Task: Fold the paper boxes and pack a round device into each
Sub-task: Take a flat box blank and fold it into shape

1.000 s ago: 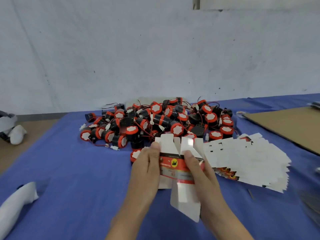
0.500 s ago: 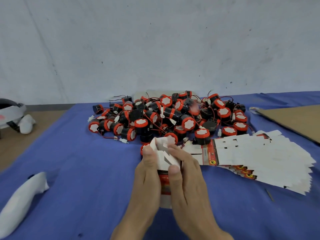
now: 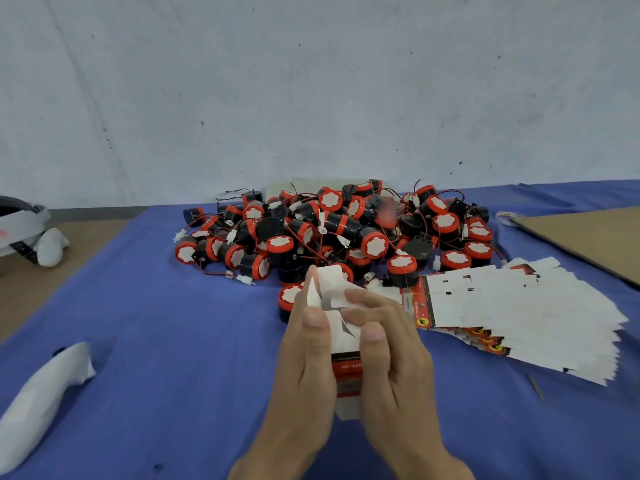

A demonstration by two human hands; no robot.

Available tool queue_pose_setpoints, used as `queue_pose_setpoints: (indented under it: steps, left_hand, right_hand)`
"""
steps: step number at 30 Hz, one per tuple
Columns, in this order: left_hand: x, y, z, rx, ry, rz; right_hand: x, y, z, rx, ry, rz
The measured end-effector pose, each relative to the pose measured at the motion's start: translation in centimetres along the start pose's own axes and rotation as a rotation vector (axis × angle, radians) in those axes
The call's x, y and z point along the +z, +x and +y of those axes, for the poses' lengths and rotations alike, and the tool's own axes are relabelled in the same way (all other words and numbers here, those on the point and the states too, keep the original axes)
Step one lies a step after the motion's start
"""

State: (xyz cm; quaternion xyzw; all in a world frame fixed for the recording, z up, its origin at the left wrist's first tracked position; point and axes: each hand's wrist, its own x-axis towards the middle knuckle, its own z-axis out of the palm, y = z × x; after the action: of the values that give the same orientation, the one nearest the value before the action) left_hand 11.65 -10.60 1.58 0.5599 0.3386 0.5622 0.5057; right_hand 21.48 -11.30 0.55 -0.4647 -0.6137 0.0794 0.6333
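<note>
1. The paper box (image 3: 330,282) is held on end just above the blue cloth (image 3: 166,341), in the near middle of the table. Its white end flaps are uppermost and its red printed band is lower down, between the palms. This hold is judged to turn the open end toward the person so that the flaps can be tucked in.
2. The box's left wall is gripped by the left hand (image 3: 308,362), with the thumb laid flat on the near face. The fingers behind are hidden. A bracing role is judged, to keep the sleeve square.
3. The box is also held by the right hand (image 3: 393,358). Its fingers (image 3: 367,299) are curled over the top and pressed on a flap, and its thumb is set on the near face. Neither hand is free.
4. No round device is seen in the box, so the folding step is judged unfinished.
5. The pile of round devices (image 3: 332,230) lies just behind the box, and one device (image 3: 288,299) lies just beside the left hand. Both are judged to be kept within easy reach for packing.
6. The flat box blanks (image 3: 519,313) are fanned out to the right, presumably so that single sheets can be drawn off.
7. Farther out, a cardboard sheet (image 3: 588,237) lies at the right edge and a white bundle (image 3: 41,386) at the near left.
</note>
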Motion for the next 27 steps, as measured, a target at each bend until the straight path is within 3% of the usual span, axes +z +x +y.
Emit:
queue_pose_setpoints:
  steps: [9, 19, 22, 27]
  left_hand:
    - [-0.1, -0.2, -0.4, 0.054, 0.155, -0.016]
    - [-0.8, 0.6, 1.2, 0.175, 0.106, 0.031]
    - [-1.0, 0.7, 1.0, 0.193, 0.170, 0.030]
    - [-1.1, 0.7, 1.2, 0.145, 0.248, -0.013]
  right_hand:
    - [-0.2, -0.1, -0.2, 0.073, 0.054, -0.057]
    - [-0.6, -0.2, -0.2, 0.116, 0.207, -0.232]
    - [-0.6, 0.1, 0.1, 0.061, 0.132, -0.277]
    - [-1.1, 0.6, 0.7, 0.007, 0.007, -0.202]
